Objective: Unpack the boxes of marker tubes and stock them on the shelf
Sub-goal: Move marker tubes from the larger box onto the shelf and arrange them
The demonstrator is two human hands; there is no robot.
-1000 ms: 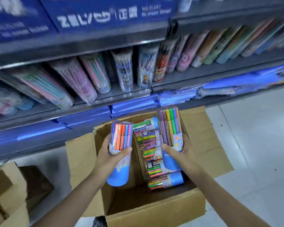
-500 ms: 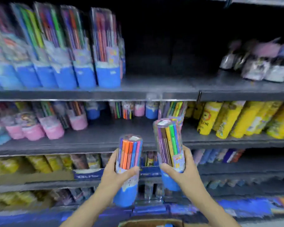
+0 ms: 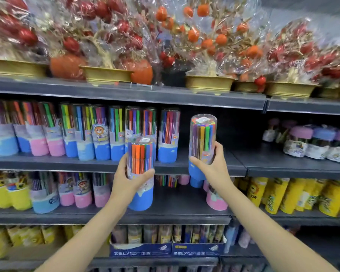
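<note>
My left hand (image 3: 128, 181) grips a clear marker tube with a blue base (image 3: 140, 173), upright, in front of the shelves. My right hand (image 3: 212, 165) grips a second blue-based marker tube (image 3: 203, 142), held higher, its base level with the edge of the dark grey shelf (image 3: 208, 167). On that shelf stands a row of marker tubes (image 3: 106, 132) with blue and pink bases, ending just left of the raised tube. The shelf space behind and right of the raised tube is bare. The cardboard box is out of view.
Wrapped ornamental fruit trees in gold pots (image 3: 208, 83) fill the top shelf. Small jars with pink and blue lids (image 3: 310, 142) sit at the right of the middle shelf. Below are more marker tubes (image 3: 77, 191) and yellow tubes (image 3: 279, 195).
My view has swung up from the box on the floor to the upper shelves. Both hands have lifted their tubes, the right one up to the middle shelf's edge.
</note>
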